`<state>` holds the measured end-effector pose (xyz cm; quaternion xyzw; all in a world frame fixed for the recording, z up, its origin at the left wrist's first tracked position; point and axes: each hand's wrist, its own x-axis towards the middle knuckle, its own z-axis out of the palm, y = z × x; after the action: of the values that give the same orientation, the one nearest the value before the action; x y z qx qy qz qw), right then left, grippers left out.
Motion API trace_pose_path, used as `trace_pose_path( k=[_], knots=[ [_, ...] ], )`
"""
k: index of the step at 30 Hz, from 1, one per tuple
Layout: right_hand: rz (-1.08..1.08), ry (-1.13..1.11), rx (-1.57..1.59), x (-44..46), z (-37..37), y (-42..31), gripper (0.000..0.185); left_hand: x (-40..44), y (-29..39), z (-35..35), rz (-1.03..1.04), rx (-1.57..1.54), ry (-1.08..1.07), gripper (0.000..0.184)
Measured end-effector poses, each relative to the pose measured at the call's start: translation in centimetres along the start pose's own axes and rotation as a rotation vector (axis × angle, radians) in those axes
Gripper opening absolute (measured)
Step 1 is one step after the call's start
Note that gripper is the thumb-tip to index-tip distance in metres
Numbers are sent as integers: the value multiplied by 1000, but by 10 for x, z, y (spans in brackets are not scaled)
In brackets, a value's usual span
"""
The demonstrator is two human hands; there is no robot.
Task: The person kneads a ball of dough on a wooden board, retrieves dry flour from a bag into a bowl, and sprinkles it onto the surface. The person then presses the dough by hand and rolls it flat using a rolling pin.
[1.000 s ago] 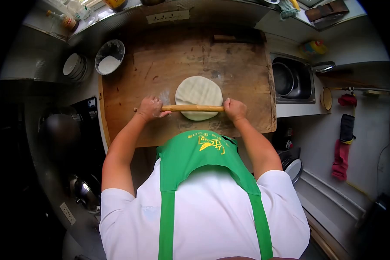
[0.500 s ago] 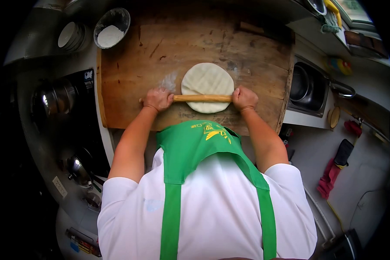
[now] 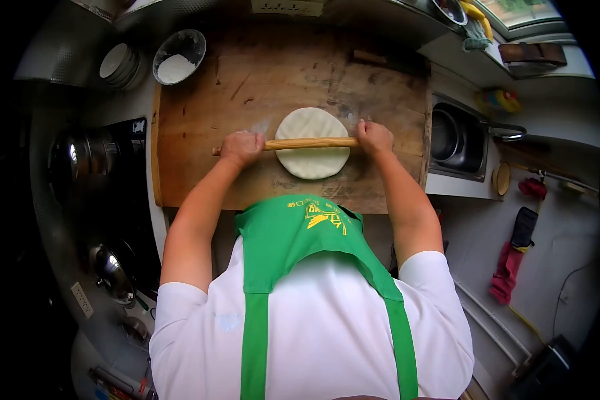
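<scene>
The rolling pin (image 3: 310,143) has moved from the near part of the dough (image 3: 312,163) to its middle, the left hand (image 3: 243,147) and right hand (image 3: 375,137) each closed round an end. Yellow writing (image 3: 325,217) on the green apron (image 3: 293,233) is too blurred to read. The dough lies on a scuffed wooden board (image 3: 197,127), left of a sink (image 3: 472,157).

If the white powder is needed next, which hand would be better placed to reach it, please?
Probably the left hand, nearer the bowl of powder; the right hand, also on the rolling pin, is farther.
</scene>
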<state>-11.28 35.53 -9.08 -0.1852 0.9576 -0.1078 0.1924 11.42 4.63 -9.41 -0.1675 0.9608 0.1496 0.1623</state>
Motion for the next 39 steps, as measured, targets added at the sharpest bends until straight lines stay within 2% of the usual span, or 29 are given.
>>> trace_pose_path(
  k=[2, 3, 4, 6, 9, 14, 16, 17, 20, 24, 25, 27, 31, 33, 37, 39],
  knots=[
    [31, 55, -19, -1, 13, -1, 50, 14, -4, 27, -106, -33, 145, 44],
    [58, 99, -39, -4, 25, 4, 48, 14, -3, 35, -103, -34, 137, 44],
    [18, 209, -12, -5, 36, 8, 40, 11, -3, 42, -89, -5, 259, 41],
    [-24, 251, 4, -5, 45, 17, 36, 12, -6, 50, -30, 15, 445, 33],
    [-95, 282, -18, 6, 54, 24, 31, 17, -7, 49, -71, 43, 269, 32],
    [-112, 291, 4, 12, 50, 22, 30, 31, -11, 49, -38, 82, 239, 32],
    [-34, 139, -61, 16, 44, 19, 34, 31, -9, 45, -25, 103, 243, 33],
    [-28, 158, -52, 16, 38, 16, 34, 32, -7, 41, -51, 103, 193, 36],
    [69, -1, 8, 16, 19, 5, 49, 33, -8, 36, -119, 71, 123, 43],
    [6, 9, -14, 27, 4, 6, 53, 31, 9, -8, -222, 15, 5, 49],
    [5, 4, -14, 26, 3, 5, 53, 32, 7, -8, -225, 15, 0, 49],
    [-10, 95, 19, 31, 2, 3, 52, 41, 2, -7, -184, 12, 136, 49],
    [57, 175, -42, 37, 30, 4, 44, 47, -4, 23, -217, 54, 165, 44],
    [-79, 327, 4, 32, 31, 7, 33, 39, -5, 32, -123, 54, 308, 35],
    [-115, 336, 4, 44, 43, 15, 27, 46, -6, 32, -126, 12, 275, 29],
    [-139, 303, -19, 48, 42, 16, 27, 53, -12, 35, -104, 102, 217, 30]
  ],
)
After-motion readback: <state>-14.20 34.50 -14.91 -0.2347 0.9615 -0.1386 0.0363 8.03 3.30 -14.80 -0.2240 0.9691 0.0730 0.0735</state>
